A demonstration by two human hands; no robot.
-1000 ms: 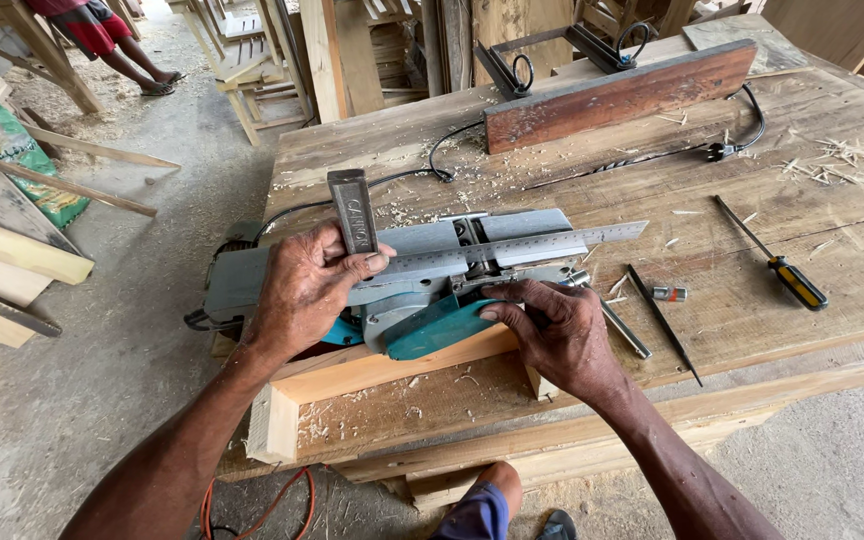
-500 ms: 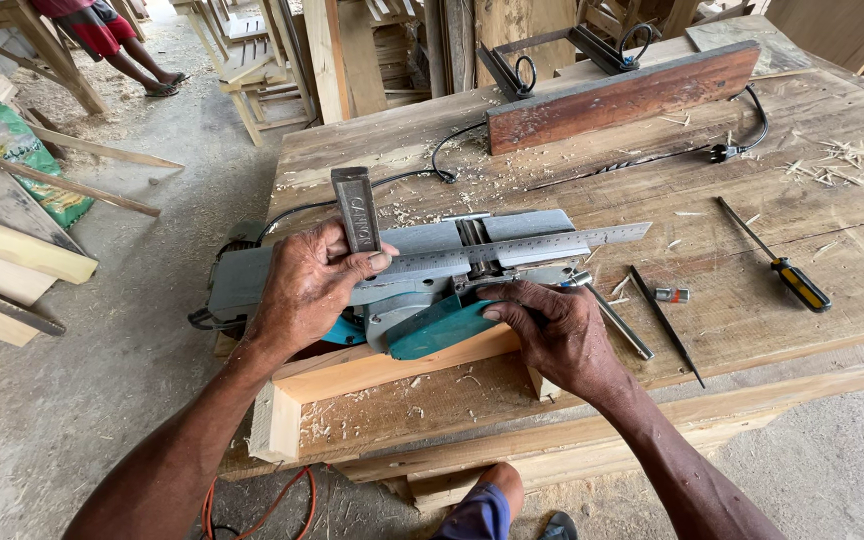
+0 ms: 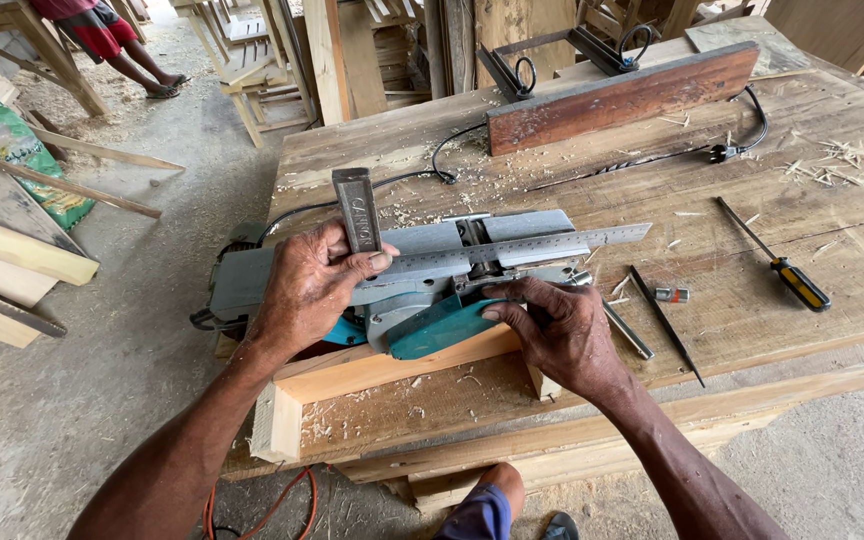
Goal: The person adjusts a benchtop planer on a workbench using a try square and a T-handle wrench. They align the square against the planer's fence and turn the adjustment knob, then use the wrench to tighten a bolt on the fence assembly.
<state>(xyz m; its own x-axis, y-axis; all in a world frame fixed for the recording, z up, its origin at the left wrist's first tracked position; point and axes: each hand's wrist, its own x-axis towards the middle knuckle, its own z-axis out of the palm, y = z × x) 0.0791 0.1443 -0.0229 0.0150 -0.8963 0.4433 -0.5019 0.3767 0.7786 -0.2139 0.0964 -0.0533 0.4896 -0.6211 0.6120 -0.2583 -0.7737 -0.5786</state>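
Note:
An electric planer, grey and teal, lies upside down on a pale wood block on the workbench. My left hand grips a metal try square by its upright dark stock, and the steel blade lies flat along the planer's grey sole. My right hand holds the planer's near side, fingers curled against the teal body.
On the bench to the right lie a yellow-handled screwdriver, a thin dark rod and a small metal bit. A reddish plank stands at the back. Wood shavings are scattered about. A person's legs show far left.
The view has shifted slightly. Both hands stay on the square and the planer, with almost no movement.

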